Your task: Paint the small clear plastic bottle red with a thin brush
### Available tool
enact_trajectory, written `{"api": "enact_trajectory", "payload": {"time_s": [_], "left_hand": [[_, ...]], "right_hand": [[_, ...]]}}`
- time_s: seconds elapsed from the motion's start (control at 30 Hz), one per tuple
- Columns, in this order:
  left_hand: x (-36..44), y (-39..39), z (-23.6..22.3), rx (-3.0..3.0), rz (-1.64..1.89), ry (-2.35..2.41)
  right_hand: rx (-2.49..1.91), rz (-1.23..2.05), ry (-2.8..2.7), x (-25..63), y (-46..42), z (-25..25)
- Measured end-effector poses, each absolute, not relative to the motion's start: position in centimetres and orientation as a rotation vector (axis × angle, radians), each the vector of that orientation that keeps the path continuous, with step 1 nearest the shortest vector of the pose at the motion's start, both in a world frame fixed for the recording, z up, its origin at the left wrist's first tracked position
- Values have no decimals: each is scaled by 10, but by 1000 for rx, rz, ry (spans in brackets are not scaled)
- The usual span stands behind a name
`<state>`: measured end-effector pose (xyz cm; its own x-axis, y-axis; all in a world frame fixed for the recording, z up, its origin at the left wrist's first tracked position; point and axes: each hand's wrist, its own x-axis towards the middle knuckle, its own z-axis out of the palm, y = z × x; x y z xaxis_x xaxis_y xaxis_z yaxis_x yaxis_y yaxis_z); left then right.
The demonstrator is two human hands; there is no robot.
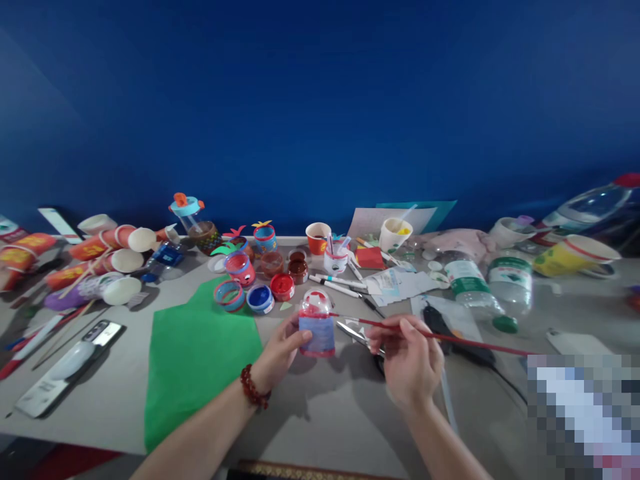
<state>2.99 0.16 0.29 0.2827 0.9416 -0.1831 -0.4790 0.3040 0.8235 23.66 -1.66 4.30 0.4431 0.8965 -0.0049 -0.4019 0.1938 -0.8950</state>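
Note:
My left hand (277, 353) is closed around the side of a cut plastic bottle piece (317, 333), painted blue with red bands at its rim and upper part. Its rounded clear end with a red patch points up. In my right hand (413, 363) is a long red paintbrush (470, 342), pinched between thumb and fingers. The brush tip meets or nearly meets the red band on the bottle piece; contact is hard to tell. Scissors (353, 333) lie partly hidden behind my right hand. Open jars of red paint (283, 287) and blue paint (260, 298) stand just beyond the bottle piece.
A green sheet (200, 360) lies left of centre, with a phone (70, 370) farther left. Painted bottle cups (239, 268), markers (335, 285) and paper scraps (400, 287) spread behind. Plastic bottles (467, 283) lie at right, paper cups (125, 260) at left. A blue wall (320, 120) closes the back.

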Motion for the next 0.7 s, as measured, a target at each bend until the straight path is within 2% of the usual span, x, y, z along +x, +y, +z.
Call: {"api": "enact_trajectory", "payload": {"time_s": [0.7], "left_hand": [[29, 2, 2, 713, 1083, 786]], "right_hand": [[-1048, 1019, -590, 236, -15, 41]]}}
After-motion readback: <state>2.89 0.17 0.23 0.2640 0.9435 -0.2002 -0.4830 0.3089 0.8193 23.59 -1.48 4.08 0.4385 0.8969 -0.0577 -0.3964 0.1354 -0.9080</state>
